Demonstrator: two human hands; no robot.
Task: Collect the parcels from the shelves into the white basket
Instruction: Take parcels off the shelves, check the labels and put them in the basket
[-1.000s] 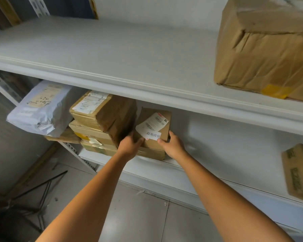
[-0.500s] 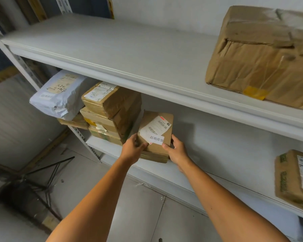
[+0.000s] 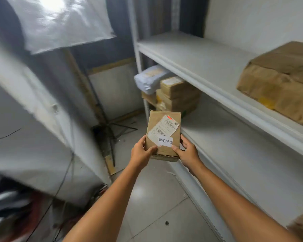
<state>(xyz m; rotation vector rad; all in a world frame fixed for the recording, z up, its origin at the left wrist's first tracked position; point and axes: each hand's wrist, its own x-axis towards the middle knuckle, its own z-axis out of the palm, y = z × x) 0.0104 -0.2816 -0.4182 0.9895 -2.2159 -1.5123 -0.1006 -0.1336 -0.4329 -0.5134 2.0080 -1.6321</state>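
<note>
Parcel (image 3: 162, 137) | left hand (image 3: 141, 153) grips left edge | right hand (image 3: 187, 151) grips right edge

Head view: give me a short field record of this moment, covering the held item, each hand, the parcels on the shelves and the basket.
held item: small brown parcel, white labels on top, held in front of the lower shelf edge
left hand: grips the parcel's near left corner, thumb on top
right hand: grips its near right corner, thumb on top
lower shelf, far end: stack of brown boxes, grey mailer bag to its left
upper shelf: large brown box
white basket: not in view
</note>
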